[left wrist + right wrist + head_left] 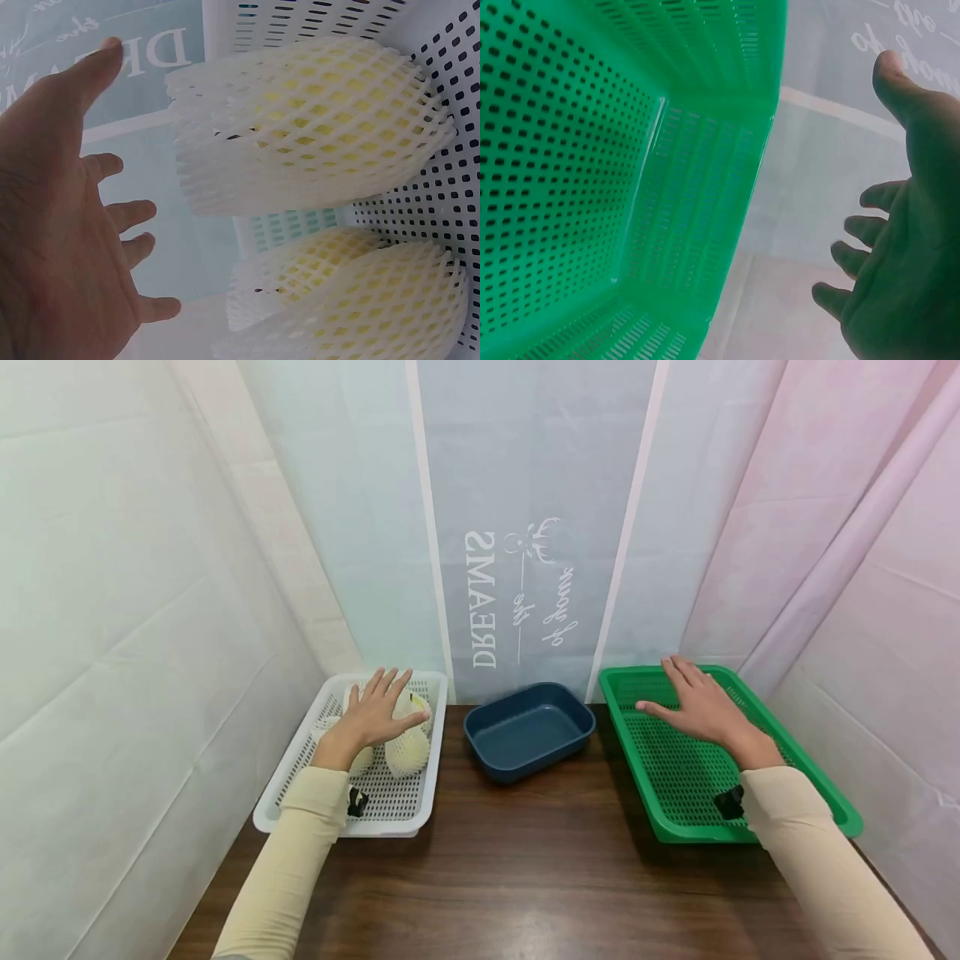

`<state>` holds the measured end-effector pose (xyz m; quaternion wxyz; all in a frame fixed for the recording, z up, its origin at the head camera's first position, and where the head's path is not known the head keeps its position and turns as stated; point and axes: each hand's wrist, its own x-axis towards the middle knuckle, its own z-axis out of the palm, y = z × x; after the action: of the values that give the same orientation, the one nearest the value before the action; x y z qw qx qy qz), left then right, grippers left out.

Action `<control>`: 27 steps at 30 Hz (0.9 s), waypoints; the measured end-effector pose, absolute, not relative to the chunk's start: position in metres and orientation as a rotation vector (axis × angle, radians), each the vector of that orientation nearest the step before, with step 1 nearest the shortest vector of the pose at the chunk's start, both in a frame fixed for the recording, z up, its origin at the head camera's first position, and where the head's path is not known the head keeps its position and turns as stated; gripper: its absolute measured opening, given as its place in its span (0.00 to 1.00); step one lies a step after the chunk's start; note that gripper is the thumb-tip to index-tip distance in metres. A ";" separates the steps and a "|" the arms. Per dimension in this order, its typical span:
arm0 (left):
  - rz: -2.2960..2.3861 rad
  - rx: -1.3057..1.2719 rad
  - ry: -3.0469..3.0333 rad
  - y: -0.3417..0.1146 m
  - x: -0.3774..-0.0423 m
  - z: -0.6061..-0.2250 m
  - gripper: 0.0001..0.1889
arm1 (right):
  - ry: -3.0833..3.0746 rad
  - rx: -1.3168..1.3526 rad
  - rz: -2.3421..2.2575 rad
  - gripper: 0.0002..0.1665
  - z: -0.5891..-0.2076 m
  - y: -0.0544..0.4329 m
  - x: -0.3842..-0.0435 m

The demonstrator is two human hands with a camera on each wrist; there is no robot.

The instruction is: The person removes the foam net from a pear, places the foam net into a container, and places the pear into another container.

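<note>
My left hand [372, 714] hovers with spread fingers over a white basket [432, 777] at the left. Inside that basket lie several pale yellow fruits [337, 124], pear-like in outline, each in a white foam net sleeve; the hand partly hides them in the head view. On the right, my right hand [701, 706] is held over a green basket [648, 793], its fingers stretched and thumb out to the side. Only bare perforated floor and walls of the green basket show in the right wrist view. Neither hand touches a fruit.
Between the baskets a dark blue rectangular tub [528, 731] stands on the brown wooden table [517, 877], slightly turned. Behind it hangs a printed cloth [525, 485] with lettering, and pale cloth walls [112, 652] enclose both sides. Small black devices sit at both wrists.
</note>
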<state>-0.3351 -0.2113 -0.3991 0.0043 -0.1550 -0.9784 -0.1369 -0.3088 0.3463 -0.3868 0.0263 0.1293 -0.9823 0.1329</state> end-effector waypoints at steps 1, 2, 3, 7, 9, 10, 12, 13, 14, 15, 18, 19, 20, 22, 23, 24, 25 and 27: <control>-0.426 -0.487 -3.065 -0.211 -0.335 -0.399 0.51 | -3.037 0.395 0.422 0.64 -0.386 0.344 -0.309; -0.426 -0.490 -3.065 -0.211 -0.335 -0.399 0.51 | -3.034 0.391 0.432 0.64 -0.385 0.342 -0.309; -0.423 -0.494 -3.067 -0.212 -0.335 -0.399 0.51 | -3.033 0.383 0.441 0.64 -0.385 0.340 -0.309; -0.434 -0.519 -3.060 -0.212 -0.334 -0.397 0.49 | -3.016 0.369 0.511 0.61 -0.382 0.331 -0.310; -0.442 -0.538 -3.046 -0.212 -0.334 -0.397 0.48 | -3.009 0.379 0.540 0.59 -0.381 0.326 -0.310; -0.443 -0.548 -3.036 -0.212 -0.334 -0.397 0.48 | -3.005 0.387 0.553 0.58 -0.380 0.324 -0.310; -0.442 -0.565 -3.016 -0.211 -0.334 -0.396 0.47 | -3.005 0.399 0.567 0.56 -0.378 0.318 -0.309; -0.439 -0.573 -3.009 -0.211 -0.334 -0.396 0.46 | -3.004 0.402 0.578 0.55 -0.378 0.315 -0.308; -0.439 -0.578 -3.004 -0.211 -0.335 -0.396 0.46 | -3.005 0.404 0.583 0.54 -0.378 0.312 -0.307; -0.439 -0.583 -2.999 -0.210 -0.335 -0.396 0.46 | -3.002 0.408 0.594 0.52 -0.377 0.309 -0.306; -0.445 -0.585 -2.996 -0.209 -0.336 -0.395 0.45 | -2.995 0.427 0.624 0.49 -0.377 0.301 -0.303; -0.450 -0.581 -2.998 -0.209 -0.336 -0.394 0.44 | -2.993 0.432 0.637 0.48 -0.377 0.297 -0.303; -0.454 -0.578 -3.000 -0.208 -0.336 -0.394 0.44 | -2.991 0.438 0.644 0.46 -0.377 0.294 -0.302; -0.463 -0.570 -3.004 -0.208 -0.337 -0.393 0.43 | -2.984 0.453 0.662 0.44 -0.376 0.287 -0.300; -0.468 -0.568 -3.003 -0.207 -0.338 -0.393 0.43 | -2.980 0.460 0.674 0.43 -0.376 0.283 -0.299; -0.476 -0.564 -3.002 -0.207 -0.338 -0.393 0.42 | -2.975 0.466 0.688 0.41 -0.375 0.280 -0.299; -0.482 -0.560 -3.000 -0.207 -0.339 -0.393 0.42 | -2.970 0.475 0.697 0.40 -0.375 0.276 -0.298; -0.484 -0.561 -2.987 -0.206 -0.340 -0.393 0.41 | -2.960 0.494 0.723 0.39 -0.374 0.269 -0.297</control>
<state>-0.3403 -0.2056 -0.3927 0.0319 -0.1823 -0.9701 -0.1573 -0.2970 0.2693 -0.3740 0.0274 0.1599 -0.9586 0.2341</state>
